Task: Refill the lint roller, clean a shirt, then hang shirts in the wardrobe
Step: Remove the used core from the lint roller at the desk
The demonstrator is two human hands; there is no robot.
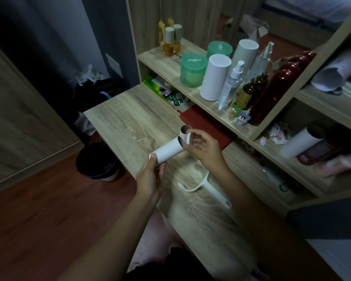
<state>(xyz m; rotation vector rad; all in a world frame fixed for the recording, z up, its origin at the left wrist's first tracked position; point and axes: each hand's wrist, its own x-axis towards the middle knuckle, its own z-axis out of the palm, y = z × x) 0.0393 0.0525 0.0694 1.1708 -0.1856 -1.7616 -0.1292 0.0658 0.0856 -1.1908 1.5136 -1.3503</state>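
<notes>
I hold a white lint roll (169, 150) with a brown cardboard core above the wooden desk (134, 122). My left hand (151, 175) grips its near end. My right hand (204, 148) pinches the far end, where a loose white strip curls away from the core. The white lint roller handle (206, 189) lies flat on the desk just below my right wrist, with no roll on it. Two spare white rolls (215, 77) stand upright on the shelf behind. No shirt is in view.
The shelf (166, 63) carries green jars, a spray bottle (231, 86), brown and red bottles (272, 92) and small figurines. A red notebook (209, 124) lies under the shelf. A dark bin (97, 161) stands on the floor left of the desk.
</notes>
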